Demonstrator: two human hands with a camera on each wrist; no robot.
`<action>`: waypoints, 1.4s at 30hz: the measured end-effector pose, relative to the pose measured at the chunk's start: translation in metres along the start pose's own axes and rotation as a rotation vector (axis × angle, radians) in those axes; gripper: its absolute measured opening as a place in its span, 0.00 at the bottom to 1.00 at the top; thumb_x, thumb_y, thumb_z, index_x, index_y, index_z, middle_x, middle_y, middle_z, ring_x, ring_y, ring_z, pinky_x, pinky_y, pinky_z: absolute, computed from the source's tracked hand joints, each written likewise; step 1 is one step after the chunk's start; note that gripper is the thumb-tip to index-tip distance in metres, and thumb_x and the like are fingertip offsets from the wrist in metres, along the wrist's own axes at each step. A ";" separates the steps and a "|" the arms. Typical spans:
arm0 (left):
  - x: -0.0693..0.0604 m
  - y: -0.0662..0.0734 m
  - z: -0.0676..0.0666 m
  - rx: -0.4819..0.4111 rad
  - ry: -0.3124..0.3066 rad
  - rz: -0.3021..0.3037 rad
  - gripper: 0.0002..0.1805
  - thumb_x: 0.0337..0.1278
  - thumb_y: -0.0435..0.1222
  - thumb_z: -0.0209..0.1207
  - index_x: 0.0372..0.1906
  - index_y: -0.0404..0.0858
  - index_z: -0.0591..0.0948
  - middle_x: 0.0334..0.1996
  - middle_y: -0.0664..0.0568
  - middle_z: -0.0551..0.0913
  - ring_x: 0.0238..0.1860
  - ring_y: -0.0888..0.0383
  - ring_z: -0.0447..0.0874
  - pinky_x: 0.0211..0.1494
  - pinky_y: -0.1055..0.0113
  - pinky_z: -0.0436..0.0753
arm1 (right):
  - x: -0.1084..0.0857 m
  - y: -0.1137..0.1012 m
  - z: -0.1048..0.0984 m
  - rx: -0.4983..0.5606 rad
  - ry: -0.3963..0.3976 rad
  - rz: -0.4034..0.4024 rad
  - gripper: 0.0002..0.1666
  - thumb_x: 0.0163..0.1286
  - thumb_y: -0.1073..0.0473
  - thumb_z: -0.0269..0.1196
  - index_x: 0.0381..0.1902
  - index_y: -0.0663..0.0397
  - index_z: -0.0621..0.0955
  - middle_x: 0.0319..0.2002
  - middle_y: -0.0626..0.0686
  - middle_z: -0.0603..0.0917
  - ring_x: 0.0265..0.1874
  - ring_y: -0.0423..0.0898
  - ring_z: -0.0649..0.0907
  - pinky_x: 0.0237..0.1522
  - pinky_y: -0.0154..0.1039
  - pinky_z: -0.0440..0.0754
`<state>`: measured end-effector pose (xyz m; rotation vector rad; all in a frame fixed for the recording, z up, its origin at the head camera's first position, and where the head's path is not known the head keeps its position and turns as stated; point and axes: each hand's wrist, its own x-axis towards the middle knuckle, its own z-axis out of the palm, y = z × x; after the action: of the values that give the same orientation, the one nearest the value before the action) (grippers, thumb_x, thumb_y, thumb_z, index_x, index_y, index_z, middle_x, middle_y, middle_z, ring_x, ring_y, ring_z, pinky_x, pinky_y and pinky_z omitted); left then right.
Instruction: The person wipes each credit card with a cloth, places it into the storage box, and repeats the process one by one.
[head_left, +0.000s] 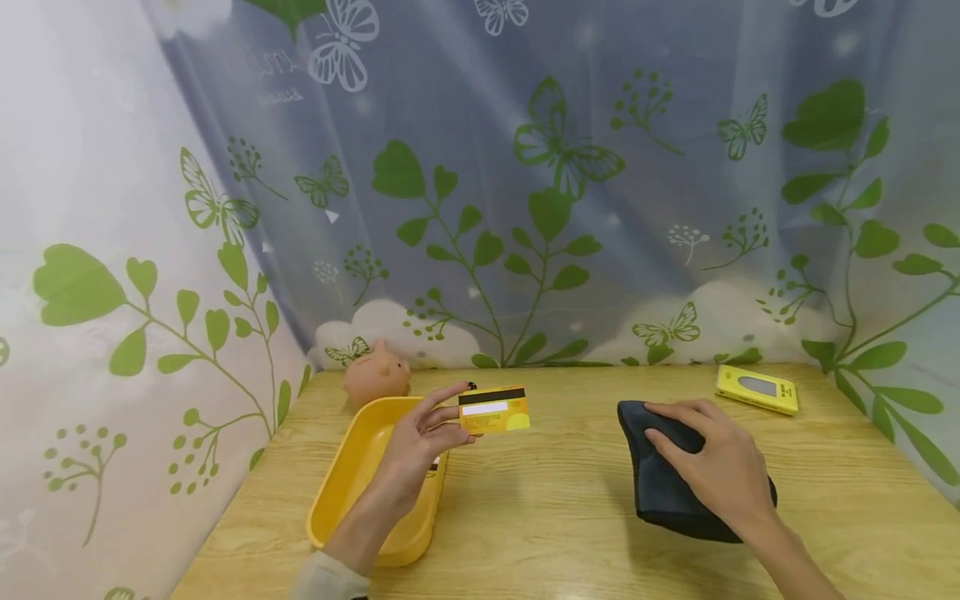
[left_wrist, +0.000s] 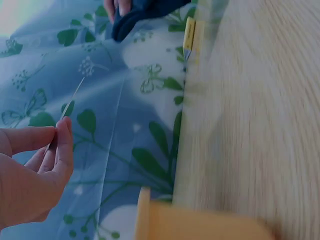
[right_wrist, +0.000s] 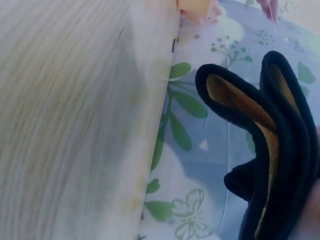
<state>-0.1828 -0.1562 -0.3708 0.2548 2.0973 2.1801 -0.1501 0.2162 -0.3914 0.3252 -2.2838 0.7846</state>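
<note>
My left hand [head_left: 405,454] pinches a yellow bank card [head_left: 493,411] by its left end, between thumb and fingers. The card's back, with a black stripe and a white strip, shows in the head view; the left wrist view shows it nearly edge-on. In front of me on the right, my right hand [head_left: 723,467] grips a dark blue folded cloth item [head_left: 660,487] from above, apart from the card. Tan lining shows inside its folds in the right wrist view; its exact kind is unclear. The left forearm covers part of a yellow plastic tray [head_left: 327,492].
Behind the tray sits a pink piggy bank [head_left: 375,377]. At the back right of the wooden table [head_left: 555,500] lies a small yellow box [head_left: 756,390]. A leaf-and-butterfly patterned curtain [head_left: 480,250] stands along the table's back and sides.
</note>
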 end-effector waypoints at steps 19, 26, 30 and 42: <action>-0.006 -0.013 -0.094 0.129 0.229 -0.109 0.32 0.69 0.23 0.60 0.76 0.37 0.70 0.55 0.39 0.78 0.41 0.56 0.90 0.55 0.65 0.87 | -0.002 0.021 -0.019 -0.034 -0.015 0.070 0.22 0.59 0.57 0.79 0.53 0.45 0.90 0.48 0.53 0.87 0.41 0.57 0.86 0.32 0.33 0.79; 0.000 -0.021 -0.099 0.228 0.227 -0.168 0.33 0.69 0.21 0.58 0.77 0.34 0.69 0.63 0.31 0.71 0.43 0.51 0.90 0.62 0.53 0.84 | 0.000 0.024 -0.022 -0.038 -0.002 0.080 0.23 0.60 0.56 0.79 0.55 0.45 0.90 0.48 0.54 0.88 0.41 0.58 0.86 0.34 0.33 0.79; 0.004 -0.027 -0.100 0.279 0.211 -0.192 0.33 0.68 0.20 0.57 0.76 0.31 0.68 0.65 0.26 0.70 0.44 0.47 0.90 0.64 0.47 0.82 | 0.001 0.024 -0.023 -0.031 0.002 0.078 0.23 0.61 0.56 0.78 0.55 0.46 0.90 0.47 0.53 0.88 0.41 0.57 0.85 0.35 0.27 0.76; 0.012 -0.048 -0.096 0.279 0.190 -0.228 0.33 0.63 0.14 0.55 0.74 0.23 0.67 0.60 0.24 0.72 0.37 0.51 0.89 0.51 0.54 0.89 | 0.003 0.024 -0.027 -0.020 0.012 0.070 0.23 0.62 0.57 0.78 0.55 0.46 0.90 0.46 0.53 0.87 0.39 0.56 0.84 0.28 0.29 0.74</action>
<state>-0.2153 -0.2454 -0.4218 -0.1717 2.3956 1.8461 -0.1479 0.2513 -0.3846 0.2319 -2.3004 0.7962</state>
